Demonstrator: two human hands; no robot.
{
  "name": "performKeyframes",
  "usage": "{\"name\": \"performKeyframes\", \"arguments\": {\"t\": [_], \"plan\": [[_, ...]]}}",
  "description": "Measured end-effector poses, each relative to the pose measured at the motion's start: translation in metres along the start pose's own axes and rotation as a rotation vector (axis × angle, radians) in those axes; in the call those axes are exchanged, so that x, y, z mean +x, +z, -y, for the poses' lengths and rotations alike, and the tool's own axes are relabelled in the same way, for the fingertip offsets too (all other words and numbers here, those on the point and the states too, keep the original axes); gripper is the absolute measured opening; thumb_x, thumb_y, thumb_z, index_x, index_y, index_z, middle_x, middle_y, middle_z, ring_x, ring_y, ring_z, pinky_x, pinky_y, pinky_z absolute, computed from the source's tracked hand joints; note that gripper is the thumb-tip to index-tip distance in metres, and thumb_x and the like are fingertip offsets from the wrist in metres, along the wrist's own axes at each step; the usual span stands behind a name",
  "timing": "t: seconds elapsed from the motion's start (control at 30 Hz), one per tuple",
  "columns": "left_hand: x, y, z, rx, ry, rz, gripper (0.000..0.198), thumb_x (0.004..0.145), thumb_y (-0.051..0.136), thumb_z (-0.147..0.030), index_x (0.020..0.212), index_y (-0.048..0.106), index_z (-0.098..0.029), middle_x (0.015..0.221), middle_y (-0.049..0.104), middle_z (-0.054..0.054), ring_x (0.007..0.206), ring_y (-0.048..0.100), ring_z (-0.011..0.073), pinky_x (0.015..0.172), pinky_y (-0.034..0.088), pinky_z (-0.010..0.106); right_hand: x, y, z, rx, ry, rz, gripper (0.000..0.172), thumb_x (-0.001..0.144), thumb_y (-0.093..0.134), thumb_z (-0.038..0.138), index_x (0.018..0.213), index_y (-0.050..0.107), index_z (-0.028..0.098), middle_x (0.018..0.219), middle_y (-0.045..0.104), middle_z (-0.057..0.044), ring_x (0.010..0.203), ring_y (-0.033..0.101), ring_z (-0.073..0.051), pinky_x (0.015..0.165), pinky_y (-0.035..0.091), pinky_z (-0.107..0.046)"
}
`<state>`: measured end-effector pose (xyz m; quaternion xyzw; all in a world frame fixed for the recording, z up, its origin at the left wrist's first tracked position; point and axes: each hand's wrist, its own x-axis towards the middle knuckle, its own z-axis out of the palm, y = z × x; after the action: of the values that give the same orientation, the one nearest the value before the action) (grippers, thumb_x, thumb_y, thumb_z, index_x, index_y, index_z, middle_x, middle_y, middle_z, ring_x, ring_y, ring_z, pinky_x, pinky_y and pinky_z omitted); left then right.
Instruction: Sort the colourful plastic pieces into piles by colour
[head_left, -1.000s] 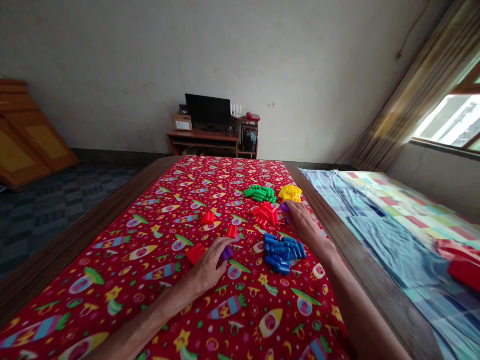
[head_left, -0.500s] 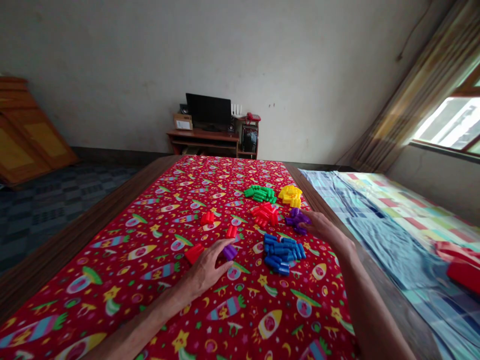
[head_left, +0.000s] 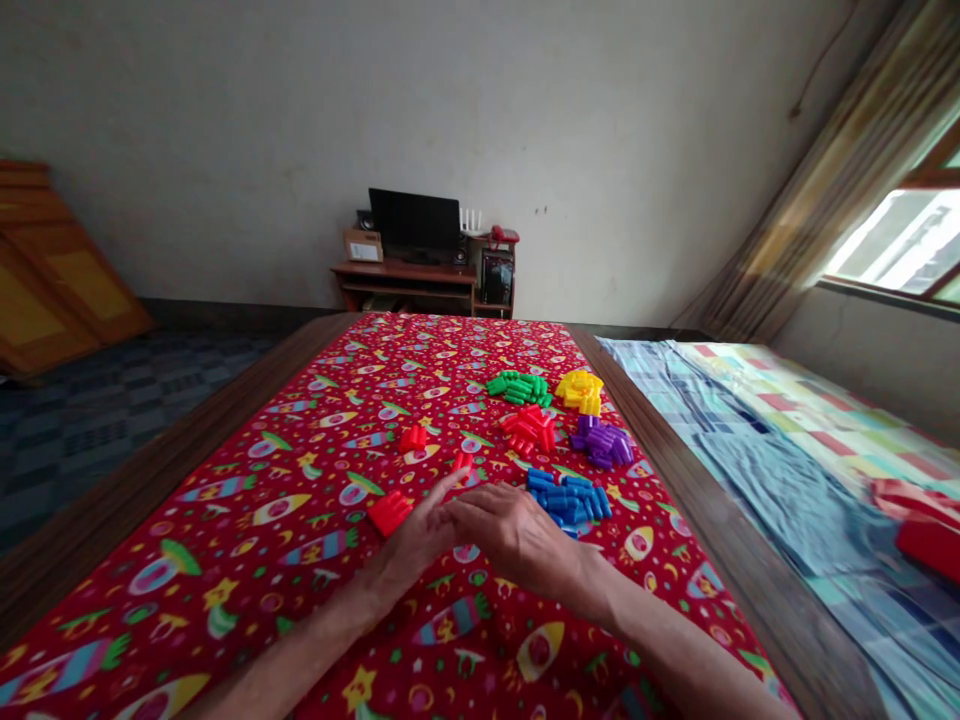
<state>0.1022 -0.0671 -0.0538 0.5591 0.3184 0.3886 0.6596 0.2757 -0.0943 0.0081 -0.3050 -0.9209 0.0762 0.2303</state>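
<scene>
My left hand and my right hand meet low over the patterned red cloth. The right fingers are bent in against the left thumb and fingers and cover what lies between. The purple block seen earlier in my left hand's grasp is hidden there now. Just beyond the left fingertips lies a small red block. A wider red block rests by the left hand, another red one farther off. Beside the right hand is a pile of blue blocks, partly covered by it.
Piles of purple blocks, red blocks, green blocks and yellow blocks lie on the right half of the cloth. A bed stands along the right side. Behind is a desk with a monitor.
My right hand has left the purple pile and come left and nearer, joining my left hand. The left hand stays almost in place, and its purple block is now out of sight.
</scene>
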Motion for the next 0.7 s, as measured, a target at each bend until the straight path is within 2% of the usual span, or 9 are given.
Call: {"name": "performKeyframes", "arguments": {"t": [0.07,0.13,0.27,0.33,0.4,0.53,0.63,0.7], "plan": [[-0.005,0.005,-0.003,-0.049,-0.023,0.047,0.083,0.076,0.069,-0.059,0.142,0.038,-0.02,0.116,0.068,0.013,0.105,0.066,0.0285,0.089,0.054,0.041,-0.004,-0.002,-0.013,-0.023,0.026,-0.036,0.02,0.092,0.051,0.012,0.109,0.06,0.017,0.098,0.069,-0.008,0.089,0.063,-0.017,0.081,0.048,-0.029],[-0.008,0.007,-0.005,-0.035,-0.008,0.064,0.071,0.082,0.066,-0.054,0.139,0.04,-0.021,0.12,0.066,0.013,0.106,0.066,0.0266,0.092,0.052,0.041,-0.01,-0.014,-0.034,-0.052,0.098,-0.121,0.018,0.092,0.051,0.014,0.105,0.063,0.017,0.094,0.07,-0.008,0.084,0.063,-0.017,0.077,0.047,-0.028],[-0.008,0.003,-0.004,0.102,0.053,0.015,0.056,0.085,0.061,-0.052,0.129,0.05,-0.019,0.111,0.068,0.012,0.093,0.069,0.0234,0.082,0.055,0.037,-0.03,-0.046,-0.085,-0.123,0.361,-0.282,0.019,0.089,0.054,0.017,0.098,0.071,0.016,0.082,0.071,-0.008,0.077,0.063,-0.017,0.07,0.046,-0.026],[-0.005,0.0,-0.002,0.156,0.057,-0.015,0.051,0.085,0.059,-0.052,0.12,0.056,-0.016,0.102,0.069,0.011,0.084,0.069,0.0215,0.076,0.056,0.035,-0.043,-0.056,-0.106,-0.151,0.491,-0.26,0.019,0.086,0.056,0.016,0.094,0.073,0.015,0.077,0.071,-0.007,0.072,0.063,-0.017,0.065,0.044,-0.024],[-0.002,-0.002,-0.001,0.176,0.052,-0.038,0.048,0.085,0.059,-0.052,0.115,0.058,-0.015,0.096,0.07,0.01,0.077,0.068,0.02,0.073,0.056,0.034,-0.055,-0.06,-0.121,-0.183,0.575,-0.179,0.019,0.084,0.057,0.015,0.093,0.074,0.016,0.077,0.072,-0.006,0.07,0.064,-0.016,0.063,0.043,-0.024],[-0.001,-0.003,-0.002,0.181,0.047,-0.042,0.046,0.084,0.059,-0.052,0.111,0.059,-0.015,0.091,0.07,0.009,0.075,0.067,0.0192,0.071,0.056,0.032,-0.07,-0.057,-0.135,-0.257,0.56,-0.083,0.019,0.085,0.058,0.017,0.095,0.074,0.016,0.087,0.074,-0.009,0.078,0.064,-0.018,0.069,0.044,-0.026],[-0.002,-0.004,-0.002,0.208,0.039,-0.039,0.044,0.084,0.058,-0.051,0.111,0.06,-0.016,0.091,0.07,0.008,0.076,0.067,0.0192,0.071,0.055,0.032,-0.074,-0.056,-0.137,-0.273,0.491,-0.121,0.02,0.087,0.054,0.017,0.091,0.073,0.017,0.088,0.073,-0.009,0.083,0.064,-0.019,0.077,0.046,-0.029],[-0.003,-0.005,-0.001,0.224,0.038,-0.04,0.044,0.085,0.057,-0.05,0.112,0.06,-0.016,0.091,0.07,0.008,0.076,0.067,0.0194,0.071,0.055,0.032,-0.076,-0.06,-0.138,-0.275,0.466,-0.195,0.022,0.088,0.051,0.017,0.09,0.073,0.017,0.091,0.073,-0.009,0.086,0.064,-0.02,0.081,0.046,-0.031]]}}
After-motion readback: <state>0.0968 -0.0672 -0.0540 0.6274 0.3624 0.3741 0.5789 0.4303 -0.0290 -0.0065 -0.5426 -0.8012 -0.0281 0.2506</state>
